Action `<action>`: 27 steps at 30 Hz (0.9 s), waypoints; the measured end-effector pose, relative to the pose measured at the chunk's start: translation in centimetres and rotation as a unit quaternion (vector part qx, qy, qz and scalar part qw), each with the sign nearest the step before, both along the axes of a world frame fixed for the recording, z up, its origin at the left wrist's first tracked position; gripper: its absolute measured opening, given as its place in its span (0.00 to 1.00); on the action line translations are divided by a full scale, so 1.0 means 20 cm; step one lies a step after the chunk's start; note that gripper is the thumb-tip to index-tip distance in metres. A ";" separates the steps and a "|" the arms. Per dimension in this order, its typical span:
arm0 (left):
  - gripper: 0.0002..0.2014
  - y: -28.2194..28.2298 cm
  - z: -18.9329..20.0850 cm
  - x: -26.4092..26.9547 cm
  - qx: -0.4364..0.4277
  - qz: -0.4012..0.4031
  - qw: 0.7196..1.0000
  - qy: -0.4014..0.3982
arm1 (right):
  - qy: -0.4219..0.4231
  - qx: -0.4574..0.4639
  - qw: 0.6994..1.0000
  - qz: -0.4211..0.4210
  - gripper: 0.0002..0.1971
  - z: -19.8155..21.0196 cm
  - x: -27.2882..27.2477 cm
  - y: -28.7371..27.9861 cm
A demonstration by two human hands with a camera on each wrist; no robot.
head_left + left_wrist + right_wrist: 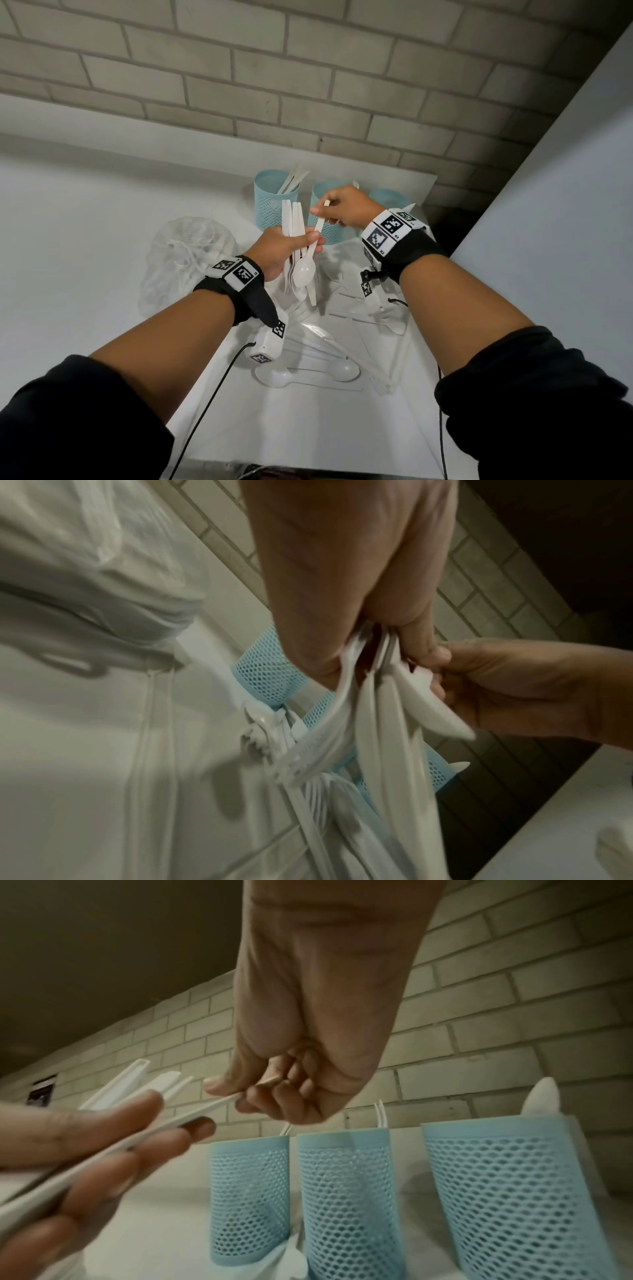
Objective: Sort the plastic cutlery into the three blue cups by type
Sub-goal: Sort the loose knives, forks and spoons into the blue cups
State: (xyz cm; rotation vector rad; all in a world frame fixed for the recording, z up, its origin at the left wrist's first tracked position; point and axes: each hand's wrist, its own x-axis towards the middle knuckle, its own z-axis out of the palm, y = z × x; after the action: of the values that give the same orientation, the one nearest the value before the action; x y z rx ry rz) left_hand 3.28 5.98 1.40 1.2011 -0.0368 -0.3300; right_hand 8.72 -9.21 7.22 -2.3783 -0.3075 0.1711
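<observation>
My left hand (pixel 291 245) grips a bundle of white plastic cutlery (pixel 294 222), handles up, above the table. A white spoon (pixel 306 269) hangs bowl down from that bundle. My right hand (pixel 337 205) pinches the top of the spoon's handle (pixel 219 1104) between thumb and fingers. Three blue mesh cups stand in a row by the wall: the left cup (pixel 274 205) holds several white handles, the middle cup (pixel 325 229) is half hidden behind my hands, and the right cup (pixel 388 198) sits behind my right wrist. In the left wrist view the bundle (pixel 383 723) fans out below my palm.
Loose white cutlery (pixel 329 356) lies scattered on the white table (pixel 102 222) in front of the cups. A crumpled clear plastic bag (pixel 186 257) sits to the left. A brick wall (pixel 308 85) runs behind the cups, and a white panel (pixel 565 171) rises on the right.
</observation>
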 end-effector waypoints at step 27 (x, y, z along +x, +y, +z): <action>0.09 -0.01 0.08 -0.04 -0.079 0.226 0.970 -0.040 | 0.158 0.148 0.974 -0.064 0.10 -0.11 -0.13 -0.04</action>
State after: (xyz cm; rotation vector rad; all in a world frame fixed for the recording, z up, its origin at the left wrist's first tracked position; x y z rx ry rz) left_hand 2.39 5.75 2.97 1.0285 0.1382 0.1204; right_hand 6.07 -9.92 4.94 -2.0278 -0.0236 0.4078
